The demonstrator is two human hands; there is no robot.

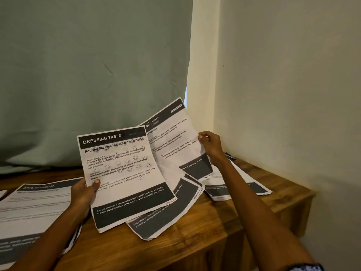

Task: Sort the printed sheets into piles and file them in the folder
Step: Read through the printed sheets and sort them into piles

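— Head view: left hand (84, 194) pinches the Dressing Table sheet (125, 178) by its edge, thumb on top; right hand (210, 144) pinches the Kitchen sheet (173, 141), both lifted over the table (224, 222).

— Piles?

— Multi-Room pile (35, 208) left of the Dressing Table sheet, another pile (240, 187) right of it, loose sheets (168, 212) beneath. No folder visible, possibly out of frame.

— Advice?

— Read each header, separate the two fully, lay each squarely on its matching pile.

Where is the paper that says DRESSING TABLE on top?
In the head view, the DRESSING TABLE sheet is near the middle, held up above the wooden table by the left hand, just left of the KITCHEN sheet that the right hand holds.
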